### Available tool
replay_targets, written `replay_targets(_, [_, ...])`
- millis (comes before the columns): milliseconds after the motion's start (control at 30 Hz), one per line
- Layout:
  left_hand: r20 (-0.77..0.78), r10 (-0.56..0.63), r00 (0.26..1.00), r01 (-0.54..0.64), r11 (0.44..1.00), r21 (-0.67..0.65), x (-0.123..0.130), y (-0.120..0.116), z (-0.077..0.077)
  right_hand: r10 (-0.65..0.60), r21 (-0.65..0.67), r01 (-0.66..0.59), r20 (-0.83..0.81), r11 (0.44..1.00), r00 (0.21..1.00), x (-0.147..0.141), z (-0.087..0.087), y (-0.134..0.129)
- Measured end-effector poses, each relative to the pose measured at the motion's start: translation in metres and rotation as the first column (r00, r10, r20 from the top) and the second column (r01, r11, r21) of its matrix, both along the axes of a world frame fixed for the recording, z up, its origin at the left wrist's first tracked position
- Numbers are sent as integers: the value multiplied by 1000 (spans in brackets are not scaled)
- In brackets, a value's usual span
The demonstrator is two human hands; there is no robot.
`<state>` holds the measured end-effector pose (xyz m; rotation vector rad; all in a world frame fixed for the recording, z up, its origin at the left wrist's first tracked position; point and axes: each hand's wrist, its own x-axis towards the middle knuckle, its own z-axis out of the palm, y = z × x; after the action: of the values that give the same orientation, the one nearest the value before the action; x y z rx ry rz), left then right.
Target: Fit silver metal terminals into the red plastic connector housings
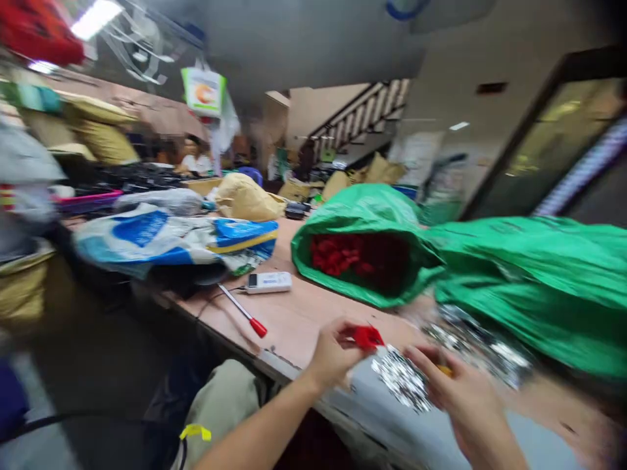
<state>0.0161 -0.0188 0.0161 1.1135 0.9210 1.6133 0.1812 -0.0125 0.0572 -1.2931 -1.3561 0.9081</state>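
My left hand pinches a small red piece, perhaps fabric, above the table's front edge. Right beside it, my right hand is closed with the fingers curled. A bit of yellow-orange shows in its grip, but what that belongs to is hidden. Between both hands lies a heap of small shiny silver pieces, close to the right fingertips. Behind the hands a green sack gapes toward me, with red pieces like those in my left hand inside.
A second green sack lies at the right, with shiny clear plastic before it. On the table are a white device with a display and a red-tipped rod. A blue-white bag lies left; a person is far back.
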Motion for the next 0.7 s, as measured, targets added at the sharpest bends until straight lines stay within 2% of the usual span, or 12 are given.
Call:
replay_targets(67, [19, -38, 999, 37, 999, 19, -1, -1, 1, -9, -125, -1, -75, 992, 997, 10, -4, -7])
replay_targets(200, [-25, -75, 997, 76, 996, 44, 1, -3, -8, 3, -177, -53, -270, 983, 963, 1, -4, -5])
replay_targets(300, [-90, -86, 992, 91, 994, 55, 4, -9, -13, -7, -237, -78, -339, 968, 941, -7, -7, -4])
replay_targets(533, [-158, -67, 985, 85, 991, 108, 3, -17, -13, -19, -290, -63, -272, 955, 962, -14, -18, -4])
replay_targets(700, [-177, -63, 982, 84, 990, 112, 0, -17, -14, -49, -247, 0, -191, 969, 980, -20, -19, -6])
